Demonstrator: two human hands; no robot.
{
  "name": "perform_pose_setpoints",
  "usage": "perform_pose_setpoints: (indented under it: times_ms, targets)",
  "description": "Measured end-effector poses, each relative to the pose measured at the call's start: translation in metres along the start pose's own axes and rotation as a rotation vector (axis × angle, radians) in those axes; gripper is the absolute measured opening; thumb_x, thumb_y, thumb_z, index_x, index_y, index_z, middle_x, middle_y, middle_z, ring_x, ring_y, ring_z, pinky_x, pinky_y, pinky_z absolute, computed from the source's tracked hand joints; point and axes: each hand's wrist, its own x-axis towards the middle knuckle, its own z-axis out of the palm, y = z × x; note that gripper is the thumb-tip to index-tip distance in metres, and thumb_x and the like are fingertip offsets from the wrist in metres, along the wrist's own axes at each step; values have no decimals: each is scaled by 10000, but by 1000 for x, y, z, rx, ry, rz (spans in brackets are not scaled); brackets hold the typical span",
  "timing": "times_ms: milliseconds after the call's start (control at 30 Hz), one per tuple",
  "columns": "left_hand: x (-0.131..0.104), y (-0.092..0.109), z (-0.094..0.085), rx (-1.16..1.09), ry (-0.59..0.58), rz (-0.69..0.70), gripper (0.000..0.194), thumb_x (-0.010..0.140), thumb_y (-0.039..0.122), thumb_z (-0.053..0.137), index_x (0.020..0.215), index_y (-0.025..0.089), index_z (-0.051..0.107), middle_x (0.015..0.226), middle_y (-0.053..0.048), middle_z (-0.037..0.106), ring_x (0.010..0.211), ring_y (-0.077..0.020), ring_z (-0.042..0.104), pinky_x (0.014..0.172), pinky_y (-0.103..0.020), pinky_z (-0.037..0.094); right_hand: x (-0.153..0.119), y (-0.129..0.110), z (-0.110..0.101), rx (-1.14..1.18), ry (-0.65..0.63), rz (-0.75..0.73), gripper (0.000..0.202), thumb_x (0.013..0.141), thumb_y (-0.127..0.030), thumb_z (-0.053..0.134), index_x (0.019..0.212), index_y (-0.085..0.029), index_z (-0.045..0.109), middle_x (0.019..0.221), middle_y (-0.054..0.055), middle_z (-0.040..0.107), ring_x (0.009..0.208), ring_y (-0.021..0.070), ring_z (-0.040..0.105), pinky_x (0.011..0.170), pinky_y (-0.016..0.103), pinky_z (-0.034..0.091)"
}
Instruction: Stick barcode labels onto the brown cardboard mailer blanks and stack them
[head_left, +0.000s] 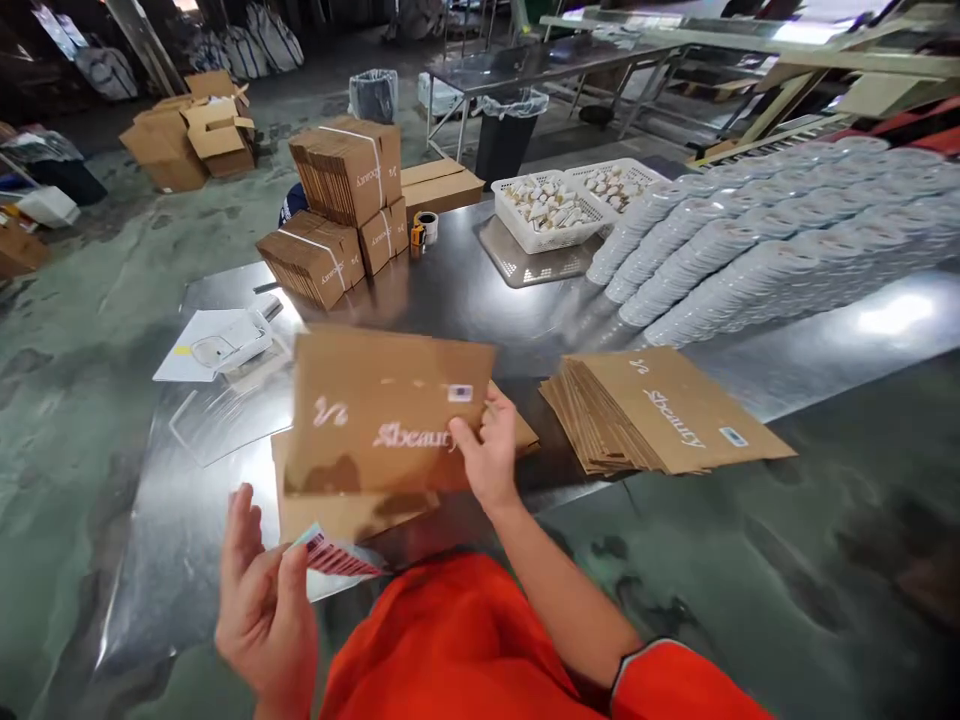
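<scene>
My right hand grips the right edge of a flat brown cardboard box, thumb on its front. White "beauty" lettering and a small sticker show on that face. Between thumb and forefinger of my left hand is a sheet of labels with reddish stripes; the other fingers stand up. More flat cardboard lies on the metal table under the held piece, partly hidden by it. To the right, a fanned stack of flat boxes rests at the table's front edge, its top one bearing a sticker.
Strapped bundles of folded cartons stand at the table's back left, beside a tape roll. White baskets of small pieces sit at the back. Long rows of stacked white items fill the right. Papers and a white device lie left.
</scene>
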Motion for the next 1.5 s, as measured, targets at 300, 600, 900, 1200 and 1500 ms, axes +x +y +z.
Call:
perform_pose_setpoints:
  times_ms: [300, 600, 900, 1200, 1500]
  targets:
    - [-24, -32, 16, 32, -207, -353, 222, 795, 376, 619, 698, 187, 682, 772, -21, 673, 737, -154, 605, 698, -257, 482, -5, 87, -42, -413, 519, 560, 490, 731, -310, 563, 1142, -91, 408, 1235, 291, 448, 1199, 352, 445, 955, 486, 408]
    - [-32, -28, 33, -40, -365, -454, 306, 815, 438, 583, 657, 179, 618, 662, -8, 578, 634, -134, 524, 612, -246, 447, -66, -36, 22, 58, -746, 257, 192, 749, -261, 613, 925, -198, 574, 829, -3, 582, 732, 115, 559, 699, 238, 473]
    - [-31, -27, 27, -132, -432, -549, 250, 802, 432, 602, 780, 186, 565, 722, 7, 561, 661, -119, 528, 616, -219, 463, -75, -35, 23, 37, -704, 327, 155, 811, -304, 574, 922, -198, 595, 830, 3, 618, 727, 115, 586, 686, 238, 490]
    - [-30, -33, 28, 94, -402, -454, 391, 817, 530, 517, 628, 188, 515, 566, 25, 494, 542, -113, 442, 518, -217, 378, -80, -40, 30, -124, -637, 209, 163, 823, -341, 573, 759, -192, 587, 718, -11, 562, 649, 106, 514, 608, 220, 430]
    - [-16, -55, 26, 158, -393, -507, 532, 730, 648, 540, 492, 200, 378, 496, 50, 320, 496, -98, 320, 482, -228, 282, 9, 21, 50, -538, -385, 126, 131, 745, -225, 570, 634, -161, 595, 834, 40, 594, 799, 147, 558, 794, 283, 448]
